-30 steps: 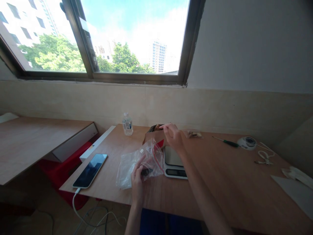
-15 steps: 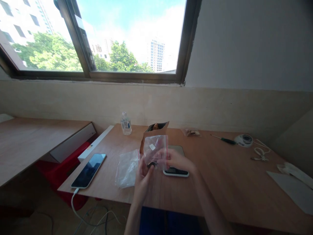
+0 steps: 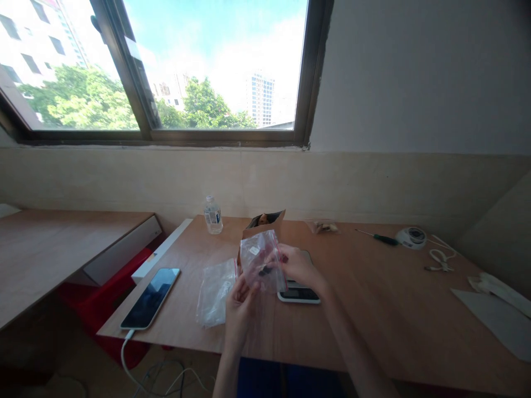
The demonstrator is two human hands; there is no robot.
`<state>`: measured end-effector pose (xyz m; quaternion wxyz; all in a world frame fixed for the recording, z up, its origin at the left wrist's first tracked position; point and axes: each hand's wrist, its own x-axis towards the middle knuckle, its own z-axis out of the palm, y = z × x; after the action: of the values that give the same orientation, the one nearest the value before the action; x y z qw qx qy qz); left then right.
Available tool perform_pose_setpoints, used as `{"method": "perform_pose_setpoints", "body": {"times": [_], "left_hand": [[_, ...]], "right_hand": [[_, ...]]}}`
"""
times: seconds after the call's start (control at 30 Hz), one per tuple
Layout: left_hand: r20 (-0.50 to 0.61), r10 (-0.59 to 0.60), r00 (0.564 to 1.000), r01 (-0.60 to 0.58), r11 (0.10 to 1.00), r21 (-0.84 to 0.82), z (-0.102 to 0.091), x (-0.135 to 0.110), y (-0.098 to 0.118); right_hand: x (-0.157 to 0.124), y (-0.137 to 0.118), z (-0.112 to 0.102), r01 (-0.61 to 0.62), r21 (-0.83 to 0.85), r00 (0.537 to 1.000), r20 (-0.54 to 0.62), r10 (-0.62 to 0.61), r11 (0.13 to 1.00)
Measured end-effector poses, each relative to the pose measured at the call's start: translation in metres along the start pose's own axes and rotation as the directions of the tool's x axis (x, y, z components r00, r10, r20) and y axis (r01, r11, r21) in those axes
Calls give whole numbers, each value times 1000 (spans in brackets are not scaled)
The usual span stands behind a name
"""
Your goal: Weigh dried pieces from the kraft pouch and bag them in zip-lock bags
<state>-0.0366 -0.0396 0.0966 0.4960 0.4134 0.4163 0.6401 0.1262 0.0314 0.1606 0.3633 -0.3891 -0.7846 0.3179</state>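
Bright window above pale tiled wall and wooden tables.

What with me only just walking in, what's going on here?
A person's left hand holds a clear zip bag near its bottom, with the right hand at its red-striped edge. A small dark item shows through the plastic. Another plastic bag lies on the table, an open brown pouch stands behind, and the right hand partly hides a digital scale.

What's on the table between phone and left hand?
Head view: a clear plastic bag lying by the left hand, then bare tabletop up to the phone.
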Motion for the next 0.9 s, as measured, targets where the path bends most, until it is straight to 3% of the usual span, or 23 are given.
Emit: {"method": "perform_pose_setpoints", "body": {"times": [0.1,0.2,0.3,0.5,0.67,0.77,0.9], "left_hand": [[-99,-29,995,28,1000,-4,-11,0,2],[-180,-56,982,51,998,-32,-21,-1,4],[-207,-85,975,74,995,-61,-24,-4,7],[-197,-123,973,108,991,-85,-17,-5,11],[-178,-130,975,118,990,-74,-15,-3,5],[-182,-132,974,124,991,-55,-14,-3,2],[-154,-126,980,121,992,-36,-14,-2,-2]], "right_hand": [[18,-1,-23,39,-48,986,-160,-46,998],[46,-7,-45,76,-97,941,-323,-104,992],[75,-13,-50,105,-189,891,-419,-177,976],[95,7,-28,127,-454,916,-288,-280,882],[86,22,-25,181,-350,902,-313,-297,919],[85,15,-31,204,-312,940,-203,-275,928],[88,0,-36,192,-389,965,-91,-245,901]]}}
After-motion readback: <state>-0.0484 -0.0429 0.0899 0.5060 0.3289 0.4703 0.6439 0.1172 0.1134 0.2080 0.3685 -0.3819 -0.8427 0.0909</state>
